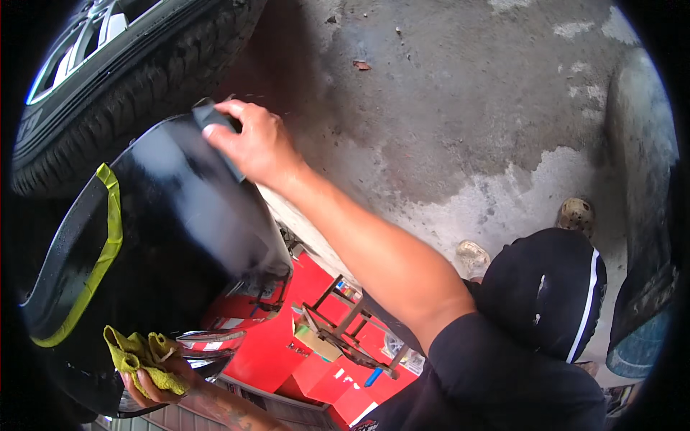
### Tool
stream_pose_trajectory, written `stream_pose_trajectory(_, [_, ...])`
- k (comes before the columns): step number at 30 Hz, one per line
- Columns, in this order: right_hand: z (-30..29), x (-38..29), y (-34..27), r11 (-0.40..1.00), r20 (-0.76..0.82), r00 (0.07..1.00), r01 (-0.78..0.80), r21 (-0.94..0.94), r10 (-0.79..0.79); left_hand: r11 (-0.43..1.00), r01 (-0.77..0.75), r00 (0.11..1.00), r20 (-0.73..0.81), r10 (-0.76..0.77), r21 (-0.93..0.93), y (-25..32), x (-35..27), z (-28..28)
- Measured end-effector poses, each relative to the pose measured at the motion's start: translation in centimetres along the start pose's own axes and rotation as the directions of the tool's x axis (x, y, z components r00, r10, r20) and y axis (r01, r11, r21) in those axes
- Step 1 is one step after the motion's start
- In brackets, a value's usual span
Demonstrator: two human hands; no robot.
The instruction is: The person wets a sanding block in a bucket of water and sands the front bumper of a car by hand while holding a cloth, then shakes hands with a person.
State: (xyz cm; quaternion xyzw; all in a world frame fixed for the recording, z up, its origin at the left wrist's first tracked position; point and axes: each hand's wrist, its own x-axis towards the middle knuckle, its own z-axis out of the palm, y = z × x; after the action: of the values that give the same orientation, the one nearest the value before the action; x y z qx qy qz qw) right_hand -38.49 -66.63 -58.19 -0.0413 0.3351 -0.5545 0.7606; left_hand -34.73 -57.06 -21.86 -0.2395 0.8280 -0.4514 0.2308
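Observation:
My right hand (259, 143) grips a dark grey sanding block or folded abrasive sheet (233, 168), pressed flat near the upper edge of a glossy black car body panel (161, 237). A whitish hazy band, perhaps reflection or residue, crosses the panel beside it. Lower down, my left hand (151, 385) holds a crumpled yellow-green cloth (140, 358) by the panel, close to a car lamp (210, 345). Yellow-green masking tape (113, 215) runs along the border of a grey, wet-looking trim piece (67, 264).
A tire (161, 86) with an alloy wheel (86, 48) stands beyond the panel. Concrete floor (485, 108) shows a dark, damp-looking area. Below are a metal stand (345, 328) and red surfaces (259, 361). A bluish-green container (639, 339) stands at far right, near my clog-shod feet (577, 215).

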Motion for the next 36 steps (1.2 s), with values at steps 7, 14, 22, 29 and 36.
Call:
stream_pose_trajectory(7, [1.1, 0.2, 2.2, 0.974, -0.106, 0.974, 0.209, 0.088, -0.199, 0.999, -0.039, 0.999, 0.015, 0.038, 0.022, 0.0, 0.3, -0.2])
stream_pose_trajectory(14, [-0.2, -5.2, 7.1, 0.944, 0.042, 0.992, -0.128, 0.305, 0.121, 0.997, -0.038, 0.999, -0.010, 0.039, 0.060, 0.1, 0.2, 0.0])
stream_pose_trajectory(22, [1.0, -1.7, 7.1, 0.941, -0.036, 0.974, 0.226, 0.253, -0.224, 0.998, -0.054, 0.998, -0.040, 0.056, 0.030, -0.4, 0.1, 0.4])
stream_pose_trajectory(29, [0.2, -8.0, 8.4, 0.955, 0.029, 0.971, -0.238, 0.178, 0.237, 0.998, -0.063, 0.997, -0.045, 0.064, 0.016, -0.2, 0.4, 0.4])
stream_pose_trajectory(36, [0.3, -4.5, 8.5, 0.957, -0.003, 0.999, -0.037, 0.288, 0.039, 0.998, -0.056, 0.998, -0.035, 0.058, 0.041, -0.1, 0.3, 0.5])
